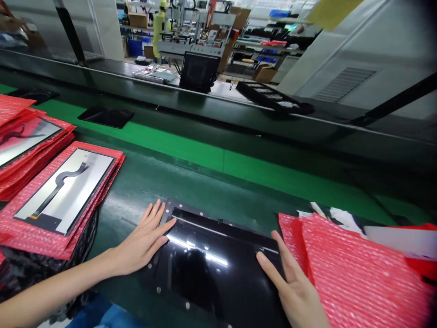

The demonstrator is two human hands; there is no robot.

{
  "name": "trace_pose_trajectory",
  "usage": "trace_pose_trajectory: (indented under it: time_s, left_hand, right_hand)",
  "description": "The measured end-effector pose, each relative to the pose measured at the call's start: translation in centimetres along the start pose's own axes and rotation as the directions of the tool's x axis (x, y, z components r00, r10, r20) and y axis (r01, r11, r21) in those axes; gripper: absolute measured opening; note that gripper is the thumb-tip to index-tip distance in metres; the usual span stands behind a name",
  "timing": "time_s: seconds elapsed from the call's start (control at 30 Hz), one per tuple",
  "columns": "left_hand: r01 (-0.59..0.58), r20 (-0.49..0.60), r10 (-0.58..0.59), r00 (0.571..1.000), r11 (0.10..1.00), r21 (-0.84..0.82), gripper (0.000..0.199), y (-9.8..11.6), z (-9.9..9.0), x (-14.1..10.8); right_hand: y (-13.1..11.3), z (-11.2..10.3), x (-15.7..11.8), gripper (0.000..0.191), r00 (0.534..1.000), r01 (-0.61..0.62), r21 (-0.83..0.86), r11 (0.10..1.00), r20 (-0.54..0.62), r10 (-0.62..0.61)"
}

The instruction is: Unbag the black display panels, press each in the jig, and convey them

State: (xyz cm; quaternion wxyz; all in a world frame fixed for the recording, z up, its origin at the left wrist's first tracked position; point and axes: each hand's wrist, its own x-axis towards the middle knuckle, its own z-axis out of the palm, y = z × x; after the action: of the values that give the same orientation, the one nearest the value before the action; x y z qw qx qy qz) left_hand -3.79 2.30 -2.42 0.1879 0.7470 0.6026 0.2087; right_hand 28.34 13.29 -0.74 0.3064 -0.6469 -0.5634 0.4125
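Note:
A glossy black screen panel (205,269) lies in front of me, reflecting the overhead lights. Beneath it is a dark flat plate (160,273) with several round silvery dots along its border. My left hand (143,243) rests at the plate's upper left corner, fingers stretched out, with the fingertips touching the panel's left edge. At the panel's right end, my right hand (293,282) grips the edge, thumb on the glossy face and index finger at the far corner; its other fingers are hidden.
Left, a display panel (73,187) with a dark flex cable lies on stacked red bubble-wrap pouches (61,246). More red bubble wrap (362,269) lies right. A black glass panel (105,116) rests on the green strip (191,148). Behind the ledge stands a black screen on a stand (200,70).

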Motion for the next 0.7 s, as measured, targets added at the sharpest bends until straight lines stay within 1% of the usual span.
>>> trace_pose_trajectory:
  time_s: [0.1, 0.23, 0.37, 0.4, 0.47, 0.53, 0.6, 0.63, 0.7]
  left_hand:
    - [-0.013, 0.041, 0.012, 0.999, 1.0, 0.027, 0.054, 0.2, -0.1, -0.1]
    - [-0.059, 0.067, 0.056, 0.996, 0.997, 0.05, 0.058, 0.1, -0.3, 0.0]
    - [-0.104, 0.122, 0.094, 0.988, 0.992, 0.073, 0.082, 0.0, -0.8, 0.1]
    - [-0.108, 0.134, 0.096, 0.986, 0.991, 0.083, 0.085, 0.0, -0.9, 0.2]
    - [-0.109, 0.15, 0.093, 0.984, 0.989, 0.102, 0.086, 0.1, -1.1, 0.2]
    - [-0.103, 0.154, 0.083, 0.985, 0.987, 0.126, 0.087, 0.3, -1.2, 0.3]
    - [-0.104, 0.158, 0.077, 0.985, 0.979, 0.174, 0.087, 0.5, -1.2, 0.4]
    - [-0.106, 0.158, 0.074, 0.985, 0.972, 0.209, 0.087, 0.6, -1.1, 0.4]
    - [-0.111, 0.137, 0.073, 0.988, 0.949, 0.295, 0.086, 0.5, -0.7, 0.3]
  right_hand:
    - [-0.7, 0.3, -0.4, 0.098, 1.0, -0.007, 0.022, 1.0, -0.023, 0.008]
    - [-1.3, 0.3, -0.8, 0.098, 0.999, 0.007, 0.018, 1.0, -0.038, -0.006]
    - [-1.4, 0.3, -0.9, 0.097, 0.998, 0.002, -0.022, 1.0, -0.063, -0.004]
    - [-1.3, 0.3, -0.9, 0.097, 0.997, -0.004, -0.024, 1.0, -0.073, 0.002]
    - [-1.1, 0.3, -1.0, 0.094, 0.997, -0.017, 0.014, 1.0, -0.079, 0.018]
    - [-0.8, 0.3, -1.0, 0.086, 0.998, -0.008, 0.087, 0.996, -0.067, 0.014]
    - [-0.4, 0.2, -0.9, 0.071, 0.996, 0.058, 0.117, 0.991, -0.071, -0.05]
    - [-0.1, 0.2, -0.8, 0.063, 0.99, 0.117, 0.086, 0.989, -0.091, -0.109]
    - [0.6, -0.1, -0.5, 0.05, 0.96, 0.242, -0.044, 0.969, -0.135, -0.246]
